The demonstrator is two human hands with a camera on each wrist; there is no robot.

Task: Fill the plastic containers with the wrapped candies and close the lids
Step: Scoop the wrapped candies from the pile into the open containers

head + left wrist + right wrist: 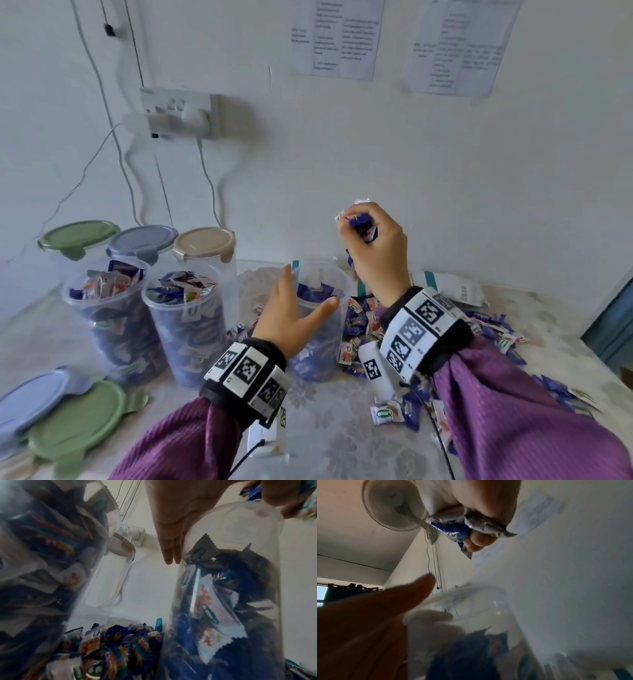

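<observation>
So the right hand point(375, 246) is balled up around a fistful of wrapped candies point(359, 224), blue and white wrappers poking out between the fingers, and it's held up above the open container point(322, 308) in the middle of the table point(329, 428). That container is clear plastic, no lid on it, and about half full of candy. The left hand point(291, 322) is on its left side with fingers straight and the thumb spread out across the front, more cupping it than squeezing; from the left wrist view the fingers point(171, 547) lie flat along the wall. To the left stand two more open containers point(109, 308) heaped with candy to the rim, and behind them three containers with lids on, green, blue and beige point(204, 244). Two loose lids point(68, 421), a blue one and a green one, lie at the near left edge. A big scatter of loose candies point(486, 329) covers the table on the right.
</observation>
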